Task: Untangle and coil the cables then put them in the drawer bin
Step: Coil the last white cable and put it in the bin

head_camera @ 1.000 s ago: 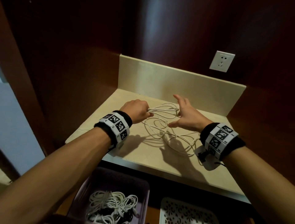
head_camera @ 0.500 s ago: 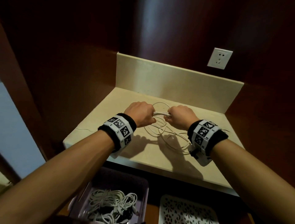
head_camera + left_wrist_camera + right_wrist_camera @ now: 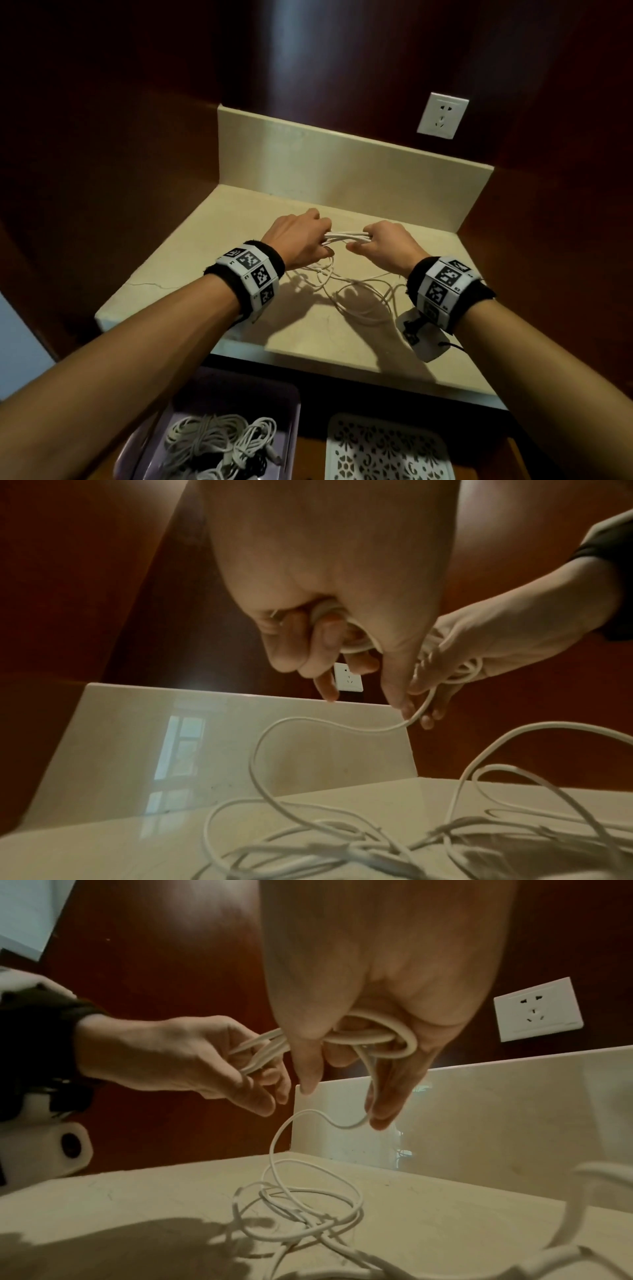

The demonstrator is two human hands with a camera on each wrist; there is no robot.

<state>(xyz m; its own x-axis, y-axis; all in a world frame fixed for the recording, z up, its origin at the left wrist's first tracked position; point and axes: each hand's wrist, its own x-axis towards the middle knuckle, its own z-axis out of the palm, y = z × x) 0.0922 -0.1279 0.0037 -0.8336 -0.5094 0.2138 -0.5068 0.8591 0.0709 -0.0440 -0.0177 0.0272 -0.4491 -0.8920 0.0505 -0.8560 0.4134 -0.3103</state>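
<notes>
A white cable (image 3: 346, 235) is stretched as a short bundle of several strands between my two hands above the beige counter (image 3: 212, 240). My left hand (image 3: 298, 240) grips one end of the bundle, fingers curled round the loops (image 3: 356, 645). My right hand (image 3: 383, 241) holds the other end, with loops round its palm (image 3: 383, 1039). The rest of the cable (image 3: 352, 294) hangs down and lies in loose tangled loops on the counter below the hands (image 3: 301, 1213). Under the counter, the purple drawer bin (image 3: 239, 387) holds coiled white cables (image 3: 219, 442).
A white patterned tray (image 3: 383, 448) sits right of the bin in the drawer. A beige backsplash (image 3: 342, 164) closes the counter's back, with dark wood walls on both sides. A white wall socket (image 3: 442, 115) is above right.
My right hand, open and spread over the cable a second ago, has closed on the strands. Both hands have lifted the bundle and hold it taut between them.
</notes>
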